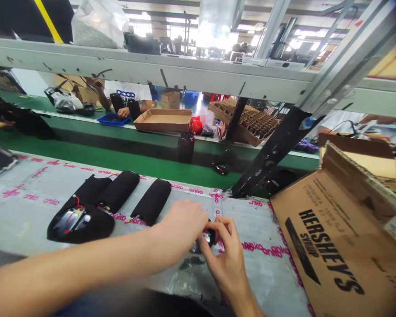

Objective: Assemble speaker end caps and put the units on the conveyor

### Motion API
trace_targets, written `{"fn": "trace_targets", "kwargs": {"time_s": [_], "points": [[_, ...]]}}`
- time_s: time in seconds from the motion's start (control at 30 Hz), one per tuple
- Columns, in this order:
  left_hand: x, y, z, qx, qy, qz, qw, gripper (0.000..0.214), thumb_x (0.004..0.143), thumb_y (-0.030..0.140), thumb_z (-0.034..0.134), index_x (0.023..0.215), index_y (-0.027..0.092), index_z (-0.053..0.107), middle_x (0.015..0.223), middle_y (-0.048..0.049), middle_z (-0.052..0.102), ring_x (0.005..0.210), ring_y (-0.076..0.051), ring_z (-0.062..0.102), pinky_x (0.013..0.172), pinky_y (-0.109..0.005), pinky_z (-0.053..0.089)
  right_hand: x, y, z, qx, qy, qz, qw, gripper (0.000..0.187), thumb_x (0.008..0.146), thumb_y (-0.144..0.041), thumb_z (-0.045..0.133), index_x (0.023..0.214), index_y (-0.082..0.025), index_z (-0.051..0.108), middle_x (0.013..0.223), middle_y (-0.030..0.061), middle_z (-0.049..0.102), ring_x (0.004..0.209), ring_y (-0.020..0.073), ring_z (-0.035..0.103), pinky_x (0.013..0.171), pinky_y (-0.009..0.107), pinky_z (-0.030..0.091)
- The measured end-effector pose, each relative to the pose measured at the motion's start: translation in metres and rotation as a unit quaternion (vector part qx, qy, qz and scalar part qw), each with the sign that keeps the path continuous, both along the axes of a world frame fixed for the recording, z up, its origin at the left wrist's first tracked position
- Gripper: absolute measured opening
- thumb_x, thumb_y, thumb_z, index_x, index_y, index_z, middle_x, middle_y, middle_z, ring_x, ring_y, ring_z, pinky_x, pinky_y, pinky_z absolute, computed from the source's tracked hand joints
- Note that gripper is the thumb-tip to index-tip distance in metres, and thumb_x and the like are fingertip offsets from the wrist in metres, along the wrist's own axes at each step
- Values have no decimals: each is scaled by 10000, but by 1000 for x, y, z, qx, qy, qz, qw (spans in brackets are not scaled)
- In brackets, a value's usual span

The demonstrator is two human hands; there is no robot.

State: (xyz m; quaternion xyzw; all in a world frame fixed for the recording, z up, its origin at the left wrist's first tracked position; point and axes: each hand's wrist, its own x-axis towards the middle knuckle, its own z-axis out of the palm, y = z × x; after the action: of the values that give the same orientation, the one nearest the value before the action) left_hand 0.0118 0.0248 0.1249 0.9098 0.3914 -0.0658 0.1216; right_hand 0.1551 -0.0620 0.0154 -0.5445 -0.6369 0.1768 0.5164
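Observation:
Both my hands meet over a small black rounded part with a shiny inside, low over the bench. My right hand pinches it between thumb and fingers. My left hand is closed at its left side, knuckles up; its fingertips and whatever they grip are hidden. Left of my hands lies a black fabric-covered cylindrical shell with thin coloured wires at its lower end. Beside it rests a similar shell. Farther left are a larger black shell, its shiny inside and red wires showing, and another dark piece behind it.
Pink-printed tape covers the grey bench. A cardboard box stands at right, near a slanted black post. Beyond, a green conveyor carries black shells. A metal shelf beam crosses above; a co-worker's hand shows opposite.

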Motion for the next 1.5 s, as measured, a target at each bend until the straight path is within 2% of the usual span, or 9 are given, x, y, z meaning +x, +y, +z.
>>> {"fn": "trace_targets", "kwargs": {"time_s": [0.17,0.33,0.5,0.63,0.77,1.0,1.23,1.37,1.5], "points": [[-24,-12,-15,-4,2,93,996,289,1067,194,529,1057,174,817,935,-141,858,905,-341,848,801,-395,627,-3,-7,-1,4,-1,-7,1000,143,964,-207,752,1091,-260,715,1037,25,545,767,168,591,752,309,560],[-23,-15,-22,-37,7,149,988,294,1085,175,511,1177,154,790,983,-146,867,924,-351,851,792,-385,614,-4,-10,-5,-17,29,3,999,267,939,-238,774,1194,-281,705,1101,47,567,847,194,615,803,340,579],[-34,-13,-29,-58,-83,171,980,325,1100,282,528,1240,206,811,1037,-123,878,955,-340,848,881,-423,632,17,-17,-19,-82,210,82,971,436,1055,-420,615,1463,-277,556,1120,85,656,932,238,678,862,400,626],[-72,-15,-52,-211,-323,150,910,403,1124,418,506,1455,327,718,1441,-51,770,1348,-281,724,1175,-450,550,30,-27,-31,-116,234,121,957,604,1047,-480,655,1605,-313,494,1629,142,538,1433,345,599,1172,543,539],[-88,-10,-96,-307,-431,96,843,834,897,401,870,1644,321,508,1686,-99,541,1563,-341,521,1292,-548,428,21,-27,-42,-167,217,182,945,844,1009,-472,738,1728,-333,319,1811,78,321,1685,348,275,1371,620,217],[-30,-3,-150,-237,-560,65,791,973,811,484,849,1627,155,435,1633,-212,547,1523,-395,529,1286,-546,418,-4,7,-50,-114,247,102,957,631,1111,-434,556,1697,-302,363,1789,55,382,1657,262,360,1353,499,332],[-14,-26,-152,-144,-564,69,810,880,778,353,728,1580,176,411,1552,-203,562,1394,-406,609,1207,-565,485,-27,-7,-51,-97,264,-58,958,535,1100,-316,412,1627,-245,472,1682,115,531,1529,300,550,1246,530,490],[-32,-39,-152,-176,-546,102,812,841,867,319,687,1629,218,347,1649,-186,480,1509,-392,519,1270,-563,430,-26,-23,-49,-124,223,-6,967,635,1068,-332,476,1696,-273,400,1771,63,413,1635,324,399,1309,568,411],[-31,-51,-163,-176,-581,142,782,736,972,393,614,1634,218,342,1642,-172,502,1489,-371,552,1247,-537,471,-21,-25,-43,-151,179,-18,972,702,994,-197,472,1692,-263,428,1756,41,442,1620,306,432,1332,531,386]]}}
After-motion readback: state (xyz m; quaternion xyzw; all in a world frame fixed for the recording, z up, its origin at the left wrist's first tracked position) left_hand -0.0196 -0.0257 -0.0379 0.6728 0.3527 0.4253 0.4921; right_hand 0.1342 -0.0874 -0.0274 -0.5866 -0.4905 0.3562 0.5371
